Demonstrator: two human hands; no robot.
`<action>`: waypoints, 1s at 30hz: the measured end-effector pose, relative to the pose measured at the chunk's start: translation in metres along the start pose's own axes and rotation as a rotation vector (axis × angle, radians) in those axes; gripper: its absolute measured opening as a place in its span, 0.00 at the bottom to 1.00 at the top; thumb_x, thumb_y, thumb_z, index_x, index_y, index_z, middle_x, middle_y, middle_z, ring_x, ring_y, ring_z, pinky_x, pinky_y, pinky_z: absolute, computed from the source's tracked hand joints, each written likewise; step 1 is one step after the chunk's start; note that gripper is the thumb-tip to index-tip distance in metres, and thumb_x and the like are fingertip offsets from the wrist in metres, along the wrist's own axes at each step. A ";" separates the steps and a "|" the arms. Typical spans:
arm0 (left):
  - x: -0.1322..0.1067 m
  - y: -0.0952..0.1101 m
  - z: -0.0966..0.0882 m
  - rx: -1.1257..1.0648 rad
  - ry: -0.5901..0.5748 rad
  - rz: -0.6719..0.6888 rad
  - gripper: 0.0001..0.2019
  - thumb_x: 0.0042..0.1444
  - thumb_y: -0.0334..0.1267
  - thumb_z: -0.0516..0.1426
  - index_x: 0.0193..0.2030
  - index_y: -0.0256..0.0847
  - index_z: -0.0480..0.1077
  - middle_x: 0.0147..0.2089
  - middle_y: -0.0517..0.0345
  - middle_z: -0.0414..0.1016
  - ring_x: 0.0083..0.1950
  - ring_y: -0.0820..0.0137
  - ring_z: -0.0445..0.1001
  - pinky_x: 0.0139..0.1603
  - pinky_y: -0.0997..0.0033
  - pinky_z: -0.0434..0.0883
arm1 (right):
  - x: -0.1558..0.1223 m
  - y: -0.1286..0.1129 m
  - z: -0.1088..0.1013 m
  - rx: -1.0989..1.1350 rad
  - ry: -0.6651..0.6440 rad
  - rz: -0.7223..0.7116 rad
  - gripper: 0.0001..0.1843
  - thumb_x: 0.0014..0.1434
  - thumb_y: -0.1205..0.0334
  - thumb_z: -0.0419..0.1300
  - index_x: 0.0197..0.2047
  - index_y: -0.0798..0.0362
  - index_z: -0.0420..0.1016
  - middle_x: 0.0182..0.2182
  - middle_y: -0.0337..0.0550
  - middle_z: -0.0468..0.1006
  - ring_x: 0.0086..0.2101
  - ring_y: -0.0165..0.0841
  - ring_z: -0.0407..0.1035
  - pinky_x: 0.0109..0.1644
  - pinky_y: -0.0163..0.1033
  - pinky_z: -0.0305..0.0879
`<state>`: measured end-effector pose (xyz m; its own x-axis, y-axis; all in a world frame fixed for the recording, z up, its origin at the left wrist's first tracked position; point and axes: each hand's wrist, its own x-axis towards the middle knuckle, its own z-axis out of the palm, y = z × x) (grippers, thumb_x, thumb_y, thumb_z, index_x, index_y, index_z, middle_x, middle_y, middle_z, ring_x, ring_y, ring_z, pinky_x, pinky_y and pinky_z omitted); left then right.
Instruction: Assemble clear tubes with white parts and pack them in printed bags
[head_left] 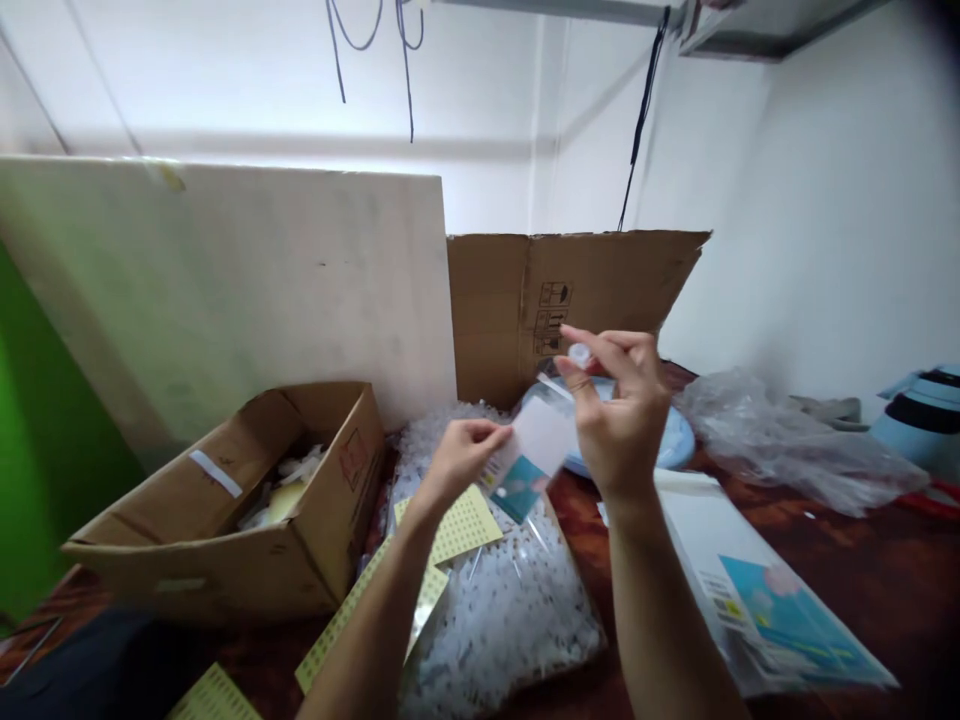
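My left hand (466, 462) pinches the edge of a small white-and-teal printed packet (541, 440), which looks like a clear plastic bag and is blurred by motion. Beside and above it, my right hand (626, 410) is raised, with a small round white plastic piece (579, 354) between thumb and fingers. Under both hands lies a large clear bag (517, 600) full of small white pieces. Yellow sticker sheets (469, 525) with rows of small marks rest partly on that bag. On the right is a stack of similar printed packets (787, 600).
An opened cardboard box (315, 560) with mixed contents stands at left. Behind my right hand is a light-blue basin (679, 440). Crumpled clear plastic (802, 440) and a blue container (919, 420) are at far right. A white board (300, 290) and cardboard flap (491, 310) rise behind.
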<state>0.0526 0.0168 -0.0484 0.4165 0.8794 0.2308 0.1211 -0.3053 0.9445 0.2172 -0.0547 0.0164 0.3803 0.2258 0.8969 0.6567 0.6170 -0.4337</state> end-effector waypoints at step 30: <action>-0.027 0.020 -0.094 -0.219 0.254 0.021 0.17 0.53 0.53 0.68 0.32 0.38 0.81 0.27 0.57 0.77 0.23 0.74 0.68 0.22 0.76 0.62 | -0.043 0.035 0.053 0.531 -0.811 0.461 0.19 0.63 0.65 0.54 0.52 0.52 0.81 0.39 0.45 0.80 0.32 0.32 0.73 0.35 0.38 0.72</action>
<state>-0.0413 0.0213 -0.0138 0.1754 0.9450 0.2759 -0.0930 -0.2631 0.9603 0.1891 -0.0032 -0.0330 -0.1553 0.8334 0.5303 0.1191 0.5487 -0.8275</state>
